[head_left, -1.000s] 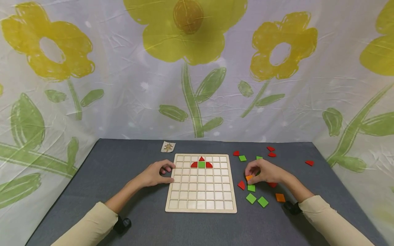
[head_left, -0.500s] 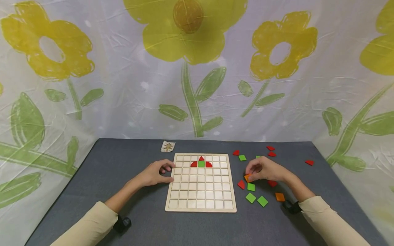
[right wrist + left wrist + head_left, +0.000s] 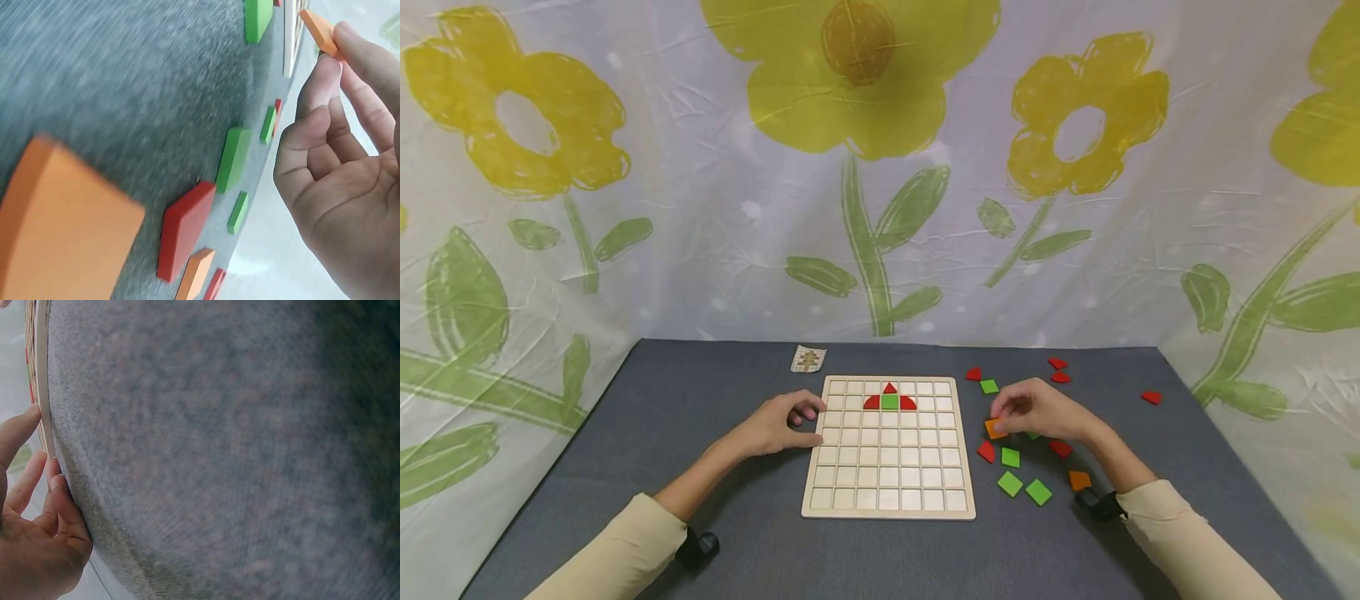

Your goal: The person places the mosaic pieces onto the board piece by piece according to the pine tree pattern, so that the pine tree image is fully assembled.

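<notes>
My left hand point(image 3: 777, 423) touches the left edge of the wooden grid board point(image 3: 857, 498) with thumb and fingertips, the other fingers loosely bent. In the left wrist view that hand point(image 3: 40, 531) meets the board's side point(image 3: 42, 369). My right hand point(image 3: 1037, 410) pinches an orange square tile point(image 3: 994, 428) just right of the board. The right wrist view shows the orange tile point(image 3: 320, 31) tilted between thumb and finger of the hand point(image 3: 356, 150), above the table. On the board, a green square point(image 3: 890, 402) lies below a red triangle point(image 3: 890, 387), with a red curved piece on each side.
Several green tiles point(image 3: 1038, 492), red pieces point(image 3: 986, 452) and an orange tile point(image 3: 1079, 480) lie scattered on the dark table point(image 3: 737, 533) right of the board. A small patterned card point(image 3: 808, 359) lies behind the board's left corner. A flowered cloth point(image 3: 715, 208) hangs behind.
My right hand has moved slightly left with the orange tile, towards the board, uncovering part of a green piece beneath it. My left hand has stayed at the board's edge.
</notes>
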Motion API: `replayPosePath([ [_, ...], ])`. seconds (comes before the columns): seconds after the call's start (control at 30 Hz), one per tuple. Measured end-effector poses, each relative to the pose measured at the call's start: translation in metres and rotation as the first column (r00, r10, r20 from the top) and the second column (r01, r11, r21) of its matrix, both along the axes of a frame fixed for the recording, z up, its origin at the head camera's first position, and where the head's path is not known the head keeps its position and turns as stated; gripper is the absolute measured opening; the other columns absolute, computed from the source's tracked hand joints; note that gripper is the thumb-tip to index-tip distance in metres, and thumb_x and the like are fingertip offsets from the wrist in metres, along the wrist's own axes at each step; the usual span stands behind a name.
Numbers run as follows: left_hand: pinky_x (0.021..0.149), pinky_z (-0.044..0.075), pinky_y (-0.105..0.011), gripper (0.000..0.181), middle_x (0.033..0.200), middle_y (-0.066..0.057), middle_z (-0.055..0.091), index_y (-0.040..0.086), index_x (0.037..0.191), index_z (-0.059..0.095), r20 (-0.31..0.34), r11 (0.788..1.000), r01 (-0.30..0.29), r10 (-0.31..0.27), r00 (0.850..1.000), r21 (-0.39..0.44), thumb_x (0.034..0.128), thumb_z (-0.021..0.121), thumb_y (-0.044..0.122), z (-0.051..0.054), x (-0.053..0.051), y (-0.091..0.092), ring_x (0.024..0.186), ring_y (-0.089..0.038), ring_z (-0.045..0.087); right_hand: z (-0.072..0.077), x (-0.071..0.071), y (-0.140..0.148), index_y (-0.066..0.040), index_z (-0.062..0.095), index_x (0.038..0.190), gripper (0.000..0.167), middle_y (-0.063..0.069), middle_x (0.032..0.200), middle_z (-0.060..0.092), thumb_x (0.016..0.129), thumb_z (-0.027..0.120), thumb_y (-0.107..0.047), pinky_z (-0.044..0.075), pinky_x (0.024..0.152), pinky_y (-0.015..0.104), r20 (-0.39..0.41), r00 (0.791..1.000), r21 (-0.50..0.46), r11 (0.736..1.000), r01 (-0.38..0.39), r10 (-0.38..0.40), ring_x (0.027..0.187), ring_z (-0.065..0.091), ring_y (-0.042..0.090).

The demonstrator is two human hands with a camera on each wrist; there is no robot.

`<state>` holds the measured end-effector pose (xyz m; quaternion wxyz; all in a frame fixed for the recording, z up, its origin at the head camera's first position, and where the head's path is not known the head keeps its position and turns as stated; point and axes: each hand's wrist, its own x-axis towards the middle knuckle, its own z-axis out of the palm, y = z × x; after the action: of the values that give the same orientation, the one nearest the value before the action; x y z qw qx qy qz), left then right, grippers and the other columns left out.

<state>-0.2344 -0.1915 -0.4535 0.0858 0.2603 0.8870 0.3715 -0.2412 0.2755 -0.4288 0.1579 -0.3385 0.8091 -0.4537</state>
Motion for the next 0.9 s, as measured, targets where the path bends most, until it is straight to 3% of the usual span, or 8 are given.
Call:
replayPosePath([
  [0.27, 0.084, 0.047, -0.045, 0.044, 0.104, -0.004, 0.061, 0.004, 0.123, 0.064, 0.0, 1.0, 0.002, -0.002, 1.0, 0.003, 0.0865, 0.084, 0.018, 0.0, 0.0, 0.0, 0.092, -0.023, 0.057, 0.005, -0.002, -0.015, -0.001, 0.072, 0.102, 0.012, 0.011, 0.097, 0.071, 0.092, 0.076, -0.006, 0.054, 0.072, 0.043, 0.022, 0.997, 0.026, 0.997, 0.077, -0.078, 0.082, 0.065, 0.04],
  [0.9, 0.083, 0.047, -0.043, 0.044, 0.103, -0.003, 0.061, 0.004, 0.123, 0.065, -0.007, 1.0, 0.002, -0.002, 1.0, 0.003, 0.0863, 0.084, 0.019, 0.0, -0.001, 0.0, 0.091, -0.022, 0.057, 0.0, -0.018, -0.042, -0.001, 0.074, 0.102, 0.011, 0.012, 0.095, 0.07, 0.092, 0.076, -0.005, 0.053, 0.07, 0.041, 0.044, 0.996, -0.054, 0.995, 0.082, -0.08, 0.08, 0.064, 0.042],
])
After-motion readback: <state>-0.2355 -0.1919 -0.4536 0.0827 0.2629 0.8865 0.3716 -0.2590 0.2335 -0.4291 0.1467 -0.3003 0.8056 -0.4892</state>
